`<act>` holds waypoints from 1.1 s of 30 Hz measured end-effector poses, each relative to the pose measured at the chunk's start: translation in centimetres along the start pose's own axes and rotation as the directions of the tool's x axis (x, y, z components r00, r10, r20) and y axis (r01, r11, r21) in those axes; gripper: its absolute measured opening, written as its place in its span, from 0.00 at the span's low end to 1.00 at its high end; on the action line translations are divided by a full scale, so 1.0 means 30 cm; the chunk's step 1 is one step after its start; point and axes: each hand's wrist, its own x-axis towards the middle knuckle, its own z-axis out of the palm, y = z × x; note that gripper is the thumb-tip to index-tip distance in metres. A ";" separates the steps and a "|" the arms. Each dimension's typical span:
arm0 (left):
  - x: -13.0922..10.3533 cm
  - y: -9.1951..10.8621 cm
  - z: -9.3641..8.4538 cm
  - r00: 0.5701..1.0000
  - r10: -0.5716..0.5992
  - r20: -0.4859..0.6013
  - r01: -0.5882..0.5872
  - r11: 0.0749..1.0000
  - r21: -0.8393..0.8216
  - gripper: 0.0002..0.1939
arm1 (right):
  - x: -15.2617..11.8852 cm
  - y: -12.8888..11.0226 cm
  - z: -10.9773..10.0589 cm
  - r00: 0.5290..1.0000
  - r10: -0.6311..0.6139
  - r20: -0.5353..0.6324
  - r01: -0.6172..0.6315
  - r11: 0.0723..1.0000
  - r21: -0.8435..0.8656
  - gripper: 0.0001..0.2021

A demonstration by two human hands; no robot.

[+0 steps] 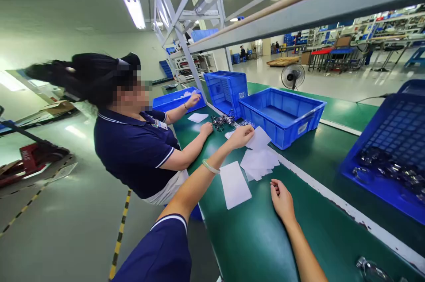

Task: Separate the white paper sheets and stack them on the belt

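Head view: the left hand (244, 136) pinches one corner of a white sheet (260, 139), with thumb and fingertips closed on the paper. The sheet reaches out from the fingers towards the near wall of a blue crate (282, 116), on the side away from the co-worker (133, 144). Its lower edge overlaps a fanned pile of sheets (258, 163) in the picture; whether it touches the pile cannot be told. The right hand (282, 200) is well apart from the left, low over the green tabletop (252, 242), its fingers loosely curled and nothing seen in them.

The fanned pile lies between the two hands, just beside the white strip (300, 169) that runs along the tabletop. The right hand is off the end of the pile opposite the held sheet, near its corners but apart from them. A separate flat sheet (235, 185) lies on the side of the pile towards the tabletop's left edge, its long axis running roughly along that edge; the left forearm passes close by its far end.

The left hand is much the nearer of the two to the heap of metal parts (223, 121) beyond it, towards the tabletop's far end. More metal pieces (372, 269) lie at the lower right, past the right forearm.
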 end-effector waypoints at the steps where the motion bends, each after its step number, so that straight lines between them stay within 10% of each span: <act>1: -0.017 0.042 -0.027 1.000 0.031 0.000 -0.031 0.999 -0.020 0.06 | 0.002 0.000 -0.003 1.000 0.007 -0.005 -0.007 1.000 0.019 0.21; 5: -0.100 0.171 -0.110 0.991 0.133 0.008 -0.133 0.989 -0.065 0.07 | 0.021 0.031 -0.015 1.000 0.019 -0.008 -0.018 0.994 0.110 0.27; 11: -0.191 0.207 -0.167 0.950 0.238 0.201 -0.090 0.827 -0.556 0.19 | 0.095 0.087 -0.011 0.950 0.237 0.205 -0.307 0.834 0.458 0.36; 20: -0.282 0.103 -0.220 0.953 0.139 0.271 0.045 0.816 -0.576 0.18 | -0.001 -0.211 0.055 0.924 0.100 0.368 -0.376 0.409 0.832 0.28; 33: -0.297 -0.176 -0.235 0.941 -0.215 0.261 0.287 0.917 -0.278 0.12 | -0.090 -0.255 0.114 0.918 0.266 0.294 -0.397 0.604 0.691 0.13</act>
